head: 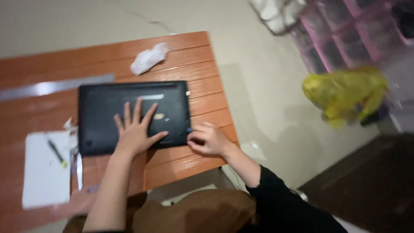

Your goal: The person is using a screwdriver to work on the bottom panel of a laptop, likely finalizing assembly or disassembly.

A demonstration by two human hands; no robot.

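A black laptop [103, 110] lies bottom side up on an orange wooden table [202, 64]. My left hand [136, 129] rests flat on its underside with the fingers spread. My right hand [209, 139] is curled at the laptop's right edge, fingertips pinched on a small dark item [189, 130] that is too blurred to name. The picture is motion-blurred.
A crumpled white tissue [148, 58] lies behind the laptop. A long metal ruler [51, 87] sits to the left. A white sheet [43, 168] with a pen [56, 152] on it is at front left. A yellow plastic bag [345, 92] and pink shelving [345, 34] stand on the floor at right.
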